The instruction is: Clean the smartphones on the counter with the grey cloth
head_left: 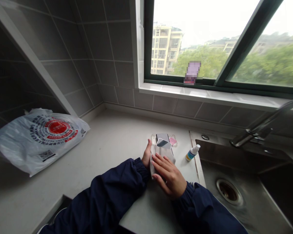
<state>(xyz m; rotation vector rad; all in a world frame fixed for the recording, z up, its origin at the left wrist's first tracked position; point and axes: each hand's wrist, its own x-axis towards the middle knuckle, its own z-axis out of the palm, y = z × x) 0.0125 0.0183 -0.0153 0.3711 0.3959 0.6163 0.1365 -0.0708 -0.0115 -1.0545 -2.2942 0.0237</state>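
My left hand [146, 156] grips a phone [164, 143] from its left side, thumb pointing up along the edge. Only the phone's top end shows, with a shiny, reflecting surface. A pale grey cloth [170, 155] covers the rest of it. Over the cloth lies my right hand [169, 177], its fingers stretched out and slightly spread, pressing on the phone; its palm side is hidden. Just behind the phone, a clear phone case [174, 136] rests on the counter with a dark-edged flat piece [162, 136] and a pink piece [172, 141].
To the right stands a small white-capped spray bottle [192, 152], close to the rim of the steel sink [236, 162]. A chrome tap [249, 133] reaches over the sink. On the left of the white counter [112, 139] lies a printed plastic bag [42, 136]. A windowsill [175, 91] runs behind.
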